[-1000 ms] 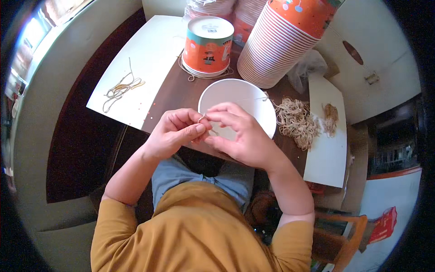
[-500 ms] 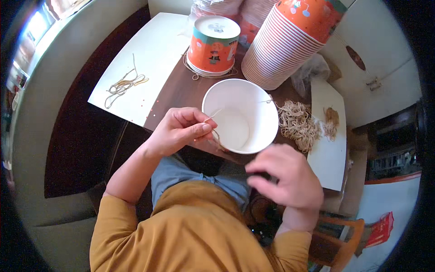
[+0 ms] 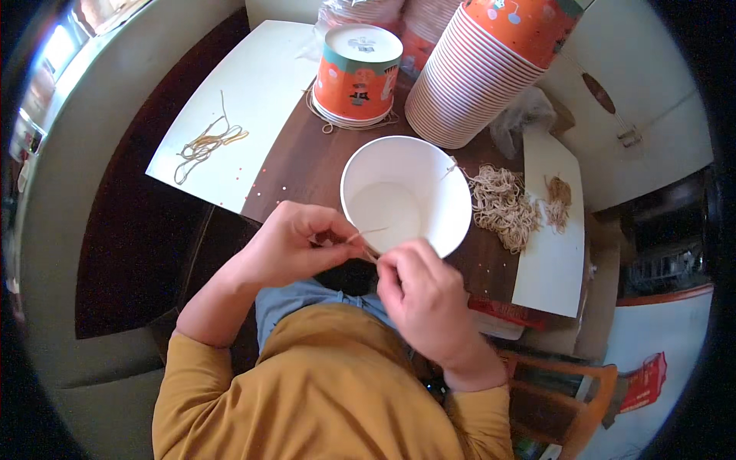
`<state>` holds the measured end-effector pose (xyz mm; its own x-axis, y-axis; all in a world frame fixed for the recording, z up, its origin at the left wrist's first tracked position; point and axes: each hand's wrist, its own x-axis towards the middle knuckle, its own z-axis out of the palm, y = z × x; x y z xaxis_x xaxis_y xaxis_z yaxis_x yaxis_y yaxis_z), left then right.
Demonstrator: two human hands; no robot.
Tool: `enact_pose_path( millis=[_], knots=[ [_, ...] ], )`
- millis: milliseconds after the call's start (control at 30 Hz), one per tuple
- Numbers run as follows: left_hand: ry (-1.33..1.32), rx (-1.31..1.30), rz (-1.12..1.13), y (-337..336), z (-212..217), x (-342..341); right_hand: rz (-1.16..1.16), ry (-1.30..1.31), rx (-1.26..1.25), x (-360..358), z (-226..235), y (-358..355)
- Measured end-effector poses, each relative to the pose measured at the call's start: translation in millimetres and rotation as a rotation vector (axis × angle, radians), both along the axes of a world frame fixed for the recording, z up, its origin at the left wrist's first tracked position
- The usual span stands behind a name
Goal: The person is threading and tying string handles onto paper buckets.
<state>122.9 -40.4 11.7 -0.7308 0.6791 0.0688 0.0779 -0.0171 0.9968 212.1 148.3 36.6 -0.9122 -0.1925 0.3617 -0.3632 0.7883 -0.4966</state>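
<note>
A white paper bucket stands mouth up at the near edge of the table. At its near rim my left hand pinches a thin beige cord, whose loose end reaches over the bucket's mouth. Just right of it, my right hand is closed, its thumb and forefinger pressed together by the near rim on the cord where it runs between the hands. The fingertips of both hands nearly meet. Another bit of cord shows at the far right of the rim. My right hand hides part of the rim.
A tall leaning stack of buckets and an upside-down orange bucket stand at the back. Right of the white bucket lies a tangled heap of cord, with a smaller bundle beyond. More cords lie on the white board at left.
My right hand has come in from the right to the near rim and closed on the cord. My left hand has moved slightly down, keeping its pinch.
</note>
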Motion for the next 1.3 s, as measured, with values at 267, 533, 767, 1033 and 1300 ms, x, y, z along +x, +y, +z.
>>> enact_pose_path(
  millis=[267,533,767,1033,1300],
  knots=[
    [0.989,-0.275,0.278,6.7,-3.8,14.5,-0.205,0.077,-0.170,15.2,-40.8,-21.8],
    [-0.150,0.169,0.531,24.9,-39.7,30.7,-0.271,0.299,-0.106,-26.1,-94.0,-30.4],
    [-0.697,0.553,0.469,15.0,-46.0,25.7,0.149,-0.368,-1.100,-53.9,-96.6,-33.9],
    [-0.698,0.517,0.437,11.1,-44.9,21.2,0.312,-0.661,-1.809,-48.5,-101.3,-26.9],
    [-0.105,0.251,0.643,29.3,-42.5,26.7,0.063,-0.795,-2.002,-45.0,-86.2,-26.0]
  ],
)
